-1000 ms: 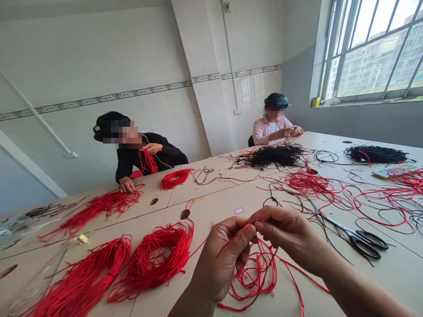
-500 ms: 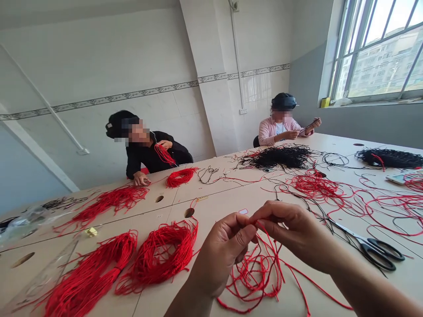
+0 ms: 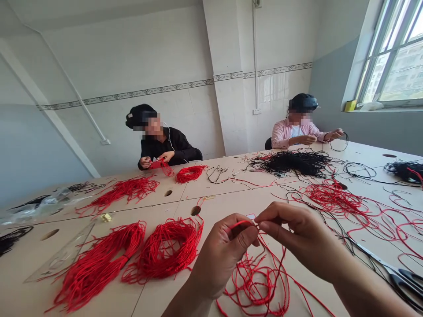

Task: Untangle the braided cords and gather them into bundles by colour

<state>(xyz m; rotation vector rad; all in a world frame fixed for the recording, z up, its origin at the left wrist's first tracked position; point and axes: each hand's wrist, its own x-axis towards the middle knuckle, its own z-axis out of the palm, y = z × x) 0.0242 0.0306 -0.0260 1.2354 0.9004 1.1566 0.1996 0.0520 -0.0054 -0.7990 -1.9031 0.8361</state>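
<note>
My left hand [image 3: 228,251] pinches a red cord [image 3: 243,223] between thumb and forefinger, and a stretch of it curves over the finger. Fingertip to fingertip with it, my right hand [image 3: 291,226] is closed on the same cord. The exact spot between the fingertips is too small to make out. Strands hang from the hands toward a loose tangle of red cords [image 3: 254,281] on the table just below. Left of my hands lie a coiled red cord bundle [image 3: 168,251] and a tied, elongated red cord bundle [image 3: 95,268].
Black-handled scissors [image 3: 401,275] lie at the right. Beyond my hands spread loose red cords [image 3: 333,196] and a black cord pile [image 3: 294,163]. Two co-workers sit across the table [image 3: 158,211], one in black [image 3: 178,143], one in pink [image 3: 280,132]. A clear plastic sheet [image 3: 62,255] lies left.
The view has swung left. My hands stay pinched together, with more red cord showing over my left forefinger. The co-worker in black has brought both hands together; the one in pink now holds a dark loop.
</note>
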